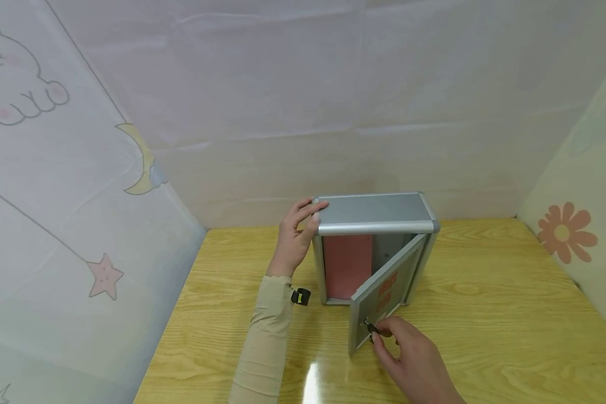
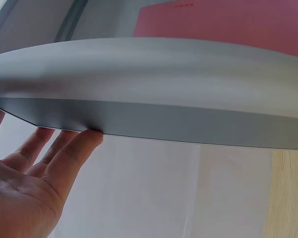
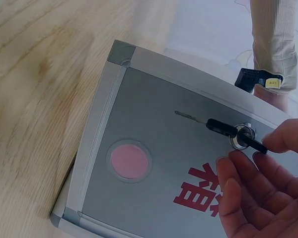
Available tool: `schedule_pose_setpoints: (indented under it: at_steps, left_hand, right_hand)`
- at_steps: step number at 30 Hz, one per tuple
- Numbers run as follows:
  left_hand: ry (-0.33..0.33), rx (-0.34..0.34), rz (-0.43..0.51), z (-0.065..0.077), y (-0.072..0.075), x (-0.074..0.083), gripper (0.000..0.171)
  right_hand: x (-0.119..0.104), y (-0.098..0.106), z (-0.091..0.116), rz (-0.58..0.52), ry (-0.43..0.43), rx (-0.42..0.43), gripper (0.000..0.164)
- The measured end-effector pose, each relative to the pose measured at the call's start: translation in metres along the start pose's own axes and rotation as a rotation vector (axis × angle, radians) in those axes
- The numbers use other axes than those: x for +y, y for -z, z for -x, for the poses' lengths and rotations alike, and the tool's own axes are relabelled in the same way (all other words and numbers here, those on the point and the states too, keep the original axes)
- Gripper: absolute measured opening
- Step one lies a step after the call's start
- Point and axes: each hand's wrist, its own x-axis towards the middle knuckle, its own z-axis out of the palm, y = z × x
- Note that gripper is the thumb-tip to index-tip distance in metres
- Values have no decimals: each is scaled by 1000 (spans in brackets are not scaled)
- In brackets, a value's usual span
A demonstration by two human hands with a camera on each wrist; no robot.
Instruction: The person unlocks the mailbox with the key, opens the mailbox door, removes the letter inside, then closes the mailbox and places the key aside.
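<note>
Metal box [image 1: 376, 210] stands upright on the wooden table [image 1: 510, 303], in front of the pale back wall [image 1: 308, 140], and from my distant place I see its door [image 1: 406, 275] swung outward, with the hinge on the right side. On the door's face there are red characters [image 3: 193, 196]. In the right wrist view I can read one of them, 箱; the others I cannot read with certainty. Near the writing I see also a round pink disc [image 3: 129, 161]. A black device [image 1: 300, 296] is at the left sleeve [image 1: 262, 331], and it carries a yellow label [image 3: 273, 83], whose print is too small for me.

Inside the box, in its left part, a pink sheet [image 1: 348, 266] stands upright; the left wrist view shows me tiny print on it, which I cannot read.

The right hand [image 1: 411, 356] pinches a black-headed key [image 3: 255, 143] between the thumb and fingers, at the lock [image 3: 251, 128] near the door's free edge. A second key [image 3: 222, 128] is just beside it, its blade bare. The left hand [image 1: 294, 238] is not clenched: its extended fingers rest on the box's upper left corner.
</note>
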Motion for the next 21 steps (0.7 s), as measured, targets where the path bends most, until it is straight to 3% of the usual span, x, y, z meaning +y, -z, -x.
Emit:
schedule_pose_setpoints:
  at_steps: [8, 15, 21]
  left_hand:
    - [-12, -2, 1, 0, 0, -1, 31]
    - [4, 0, 1, 0, -1, -3, 31]
    - [-4, 3, 0, 0, -1, -2, 31]
  right_hand:
    - [2, 6, 3, 22, 50, 36, 26]
    - [5, 9, 10, 42, 11, 30, 28]
    - [7, 11, 11, 61, 26, 40, 29]
